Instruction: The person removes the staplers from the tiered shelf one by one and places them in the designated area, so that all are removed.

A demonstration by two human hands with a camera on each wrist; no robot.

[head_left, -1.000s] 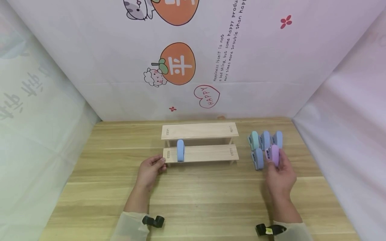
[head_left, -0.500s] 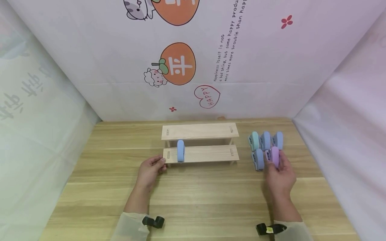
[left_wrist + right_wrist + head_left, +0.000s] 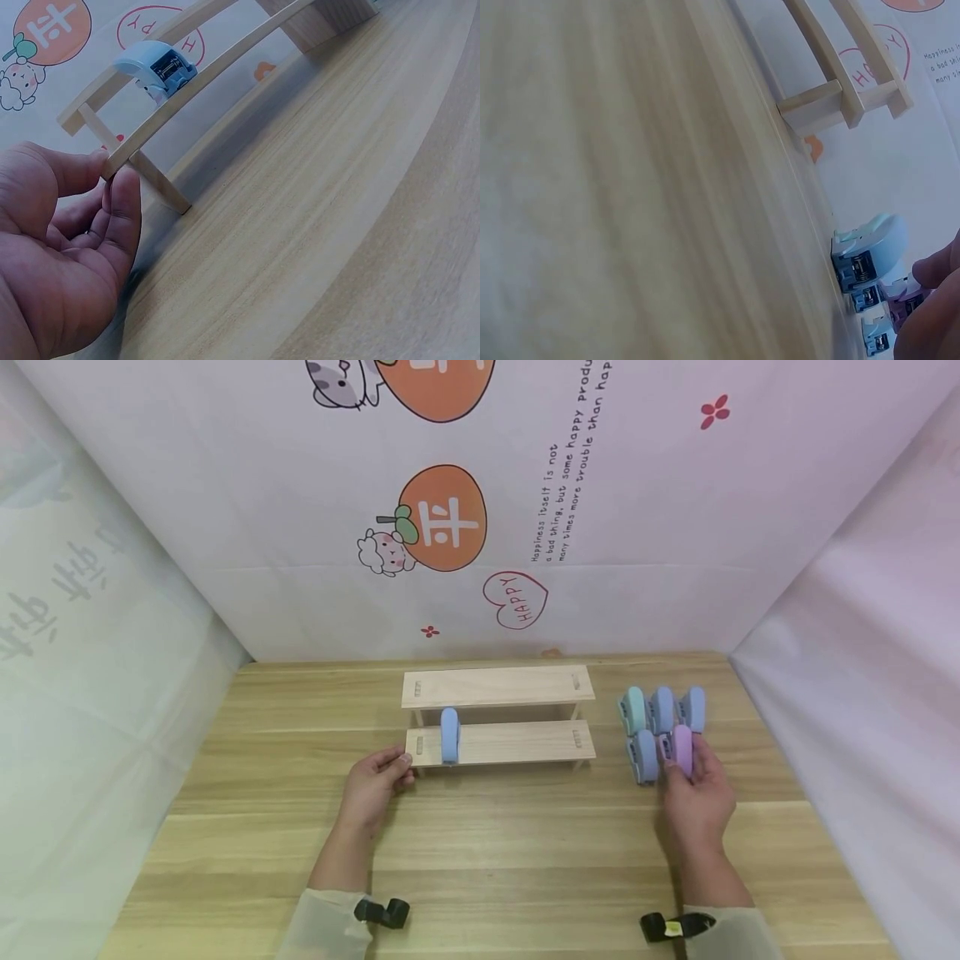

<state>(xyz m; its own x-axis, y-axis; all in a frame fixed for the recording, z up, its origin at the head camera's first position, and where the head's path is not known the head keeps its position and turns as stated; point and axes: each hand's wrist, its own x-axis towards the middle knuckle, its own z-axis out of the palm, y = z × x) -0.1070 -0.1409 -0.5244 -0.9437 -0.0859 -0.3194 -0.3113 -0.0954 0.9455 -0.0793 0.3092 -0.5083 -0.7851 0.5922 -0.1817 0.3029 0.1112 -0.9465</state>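
My left hand (image 3: pixel 371 783) pinches the front left corner of a two-tier wooden rack (image 3: pixel 517 742) between thumb and fingers, plainly seen in the left wrist view. On the rack's lower tier, near its left end, stands a blue mini stapler (image 3: pixel 449 735). At the right, my right hand (image 3: pixel 701 797) holds a purple mini stapler (image 3: pixel 682 752) between thumb and fingers. It sits in the front row, beside another blue stapler (image 3: pixel 642 757); whether it touches the table cannot be made out. In the right wrist view, the hand (image 3: pixel 934 315) is mostly cut off.
Behind the purple stapler stand a mint-green stapler (image 3: pixel 632 710) and two blue staplers (image 3: pixel 661 710) in a row. The rack's upper tier (image 3: pixel 495 687) lies behind the lower one. A printed white cloth (image 3: pixel 300 527) hangs behind the wooden table (image 3: pixel 487 860), with more cloth at both sides.
The purple stapler and the right hand have shifted only very slightly, the stapler a touch lower in the head view. The left hand, the rack and the other staplers stay put.
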